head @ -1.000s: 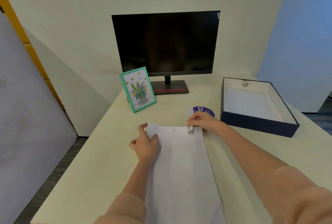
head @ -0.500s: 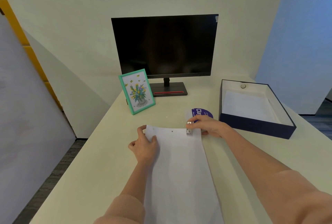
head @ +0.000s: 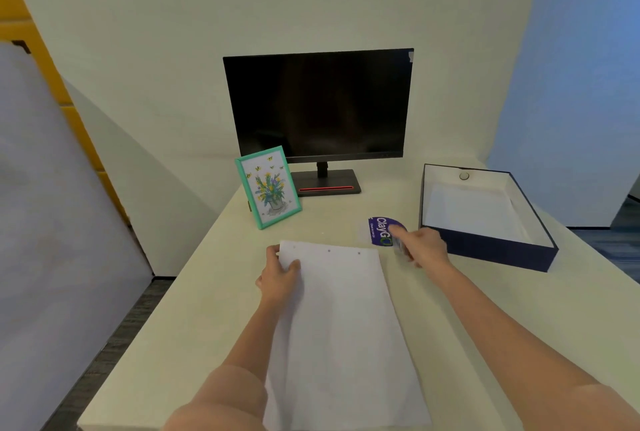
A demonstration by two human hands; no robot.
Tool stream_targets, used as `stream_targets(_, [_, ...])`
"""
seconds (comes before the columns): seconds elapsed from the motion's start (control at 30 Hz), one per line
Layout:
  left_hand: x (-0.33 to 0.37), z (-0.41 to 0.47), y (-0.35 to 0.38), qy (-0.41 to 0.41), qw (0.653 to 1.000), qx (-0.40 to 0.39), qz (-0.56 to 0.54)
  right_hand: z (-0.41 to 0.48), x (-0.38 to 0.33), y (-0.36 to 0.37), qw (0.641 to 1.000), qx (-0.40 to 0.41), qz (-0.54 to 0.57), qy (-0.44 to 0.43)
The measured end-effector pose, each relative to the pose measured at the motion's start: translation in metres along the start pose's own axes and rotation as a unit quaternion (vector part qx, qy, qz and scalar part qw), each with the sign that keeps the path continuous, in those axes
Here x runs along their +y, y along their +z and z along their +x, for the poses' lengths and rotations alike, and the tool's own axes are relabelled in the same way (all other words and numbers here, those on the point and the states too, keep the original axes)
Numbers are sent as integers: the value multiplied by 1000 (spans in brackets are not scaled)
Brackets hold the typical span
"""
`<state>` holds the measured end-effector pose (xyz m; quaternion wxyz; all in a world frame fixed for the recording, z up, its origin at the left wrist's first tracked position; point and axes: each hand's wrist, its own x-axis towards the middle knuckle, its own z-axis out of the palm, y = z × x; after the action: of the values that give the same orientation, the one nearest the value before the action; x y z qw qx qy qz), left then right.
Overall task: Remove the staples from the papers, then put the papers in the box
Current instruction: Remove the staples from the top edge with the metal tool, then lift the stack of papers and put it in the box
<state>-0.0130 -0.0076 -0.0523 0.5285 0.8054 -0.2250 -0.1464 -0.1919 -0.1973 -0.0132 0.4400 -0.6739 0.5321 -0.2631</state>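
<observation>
Papers: the white papers (head: 341, 323) lie flat on the desk (head: 519, 320) in front of the person, the long side going away from the body. Along the far edge I see three small dark marks; whether they are staples or only holes I cannot tell.

Left hand: the left hand (head: 278, 280) rests on the near-left corner of the far edge, thumb on top and fingers curled around the edge, so it pins the sheets down.

Right hand: the right hand (head: 420, 247) is off the papers, to the right of them, closed around a small shiny tool (head: 400, 246). It is blurred; I take it for the staple remover. The hand hovers beside the round purple sticker (head: 382, 230).

Box: the dark blue box (head: 485, 216) stands open to the right, near the right hand. Something white already covers its bottom.

Risk, loose staple: if a staple was pulled out, it may cling to the tool and drop on the desk or into the box, where it is hard to find.

Risk, staples left: if the dark marks are staples, the sheets are joined and should not go in the box yet.

Risk, sliding sheets: only one corner is pinned. With the sheets free, they could fan apart when lifted with one hand.

Risk, the box wall: long soft sheets may catch on the near wall and bend or crease.
</observation>
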Motion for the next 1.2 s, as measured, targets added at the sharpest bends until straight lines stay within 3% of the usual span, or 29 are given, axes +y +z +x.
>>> stream_targets(0.1, [15, -4, -10, 30, 997, -38, -59, -21, 18, -9, 959, -28, -282, -29])
stream_targets(0.27, [49, -17, -29, 80, 986, -55, -137, -45, 41, -11, 910, -21, -411, -49])
stream_targets(0.3, [56, -19, -33, 92, 984, -57, -143, -48, 35, -13, 913, -1, -401, -73])
stream_targets(0.37, [72, -24, -43, 113, 980, -61, -154, -56, 12, -18, 952, 17, -281, -122])
stream_targets(0.43, [89, -28, -52, 129, 975, -67, -165, -68, -18, -27, 989, -85, -62, -108])
stream_targets(0.5, [108, -33, -60, 152, 972, -67, -168, -81, -38, -34, 964, -226, 121, -77])
stream_targets(0.53, [117, -35, -63, 164, 970, -63, -167, -83, -44, -36, 948, -255, 172, -78])
stream_targets(0.6, [134, -41, -69, 197, 965, -41, -166, -88, -55, -39, 937, -236, 239, -98])
stream_targets(0.83, [169, -68, -66, 289, 942, 115, -126, -116, -87, -39, 935, -81, 276, -206])
stream_targets(1.2, [95, -77, -43, 171, 969, 111, -143, -126, -45, 4, 952, -19, 255, -171])
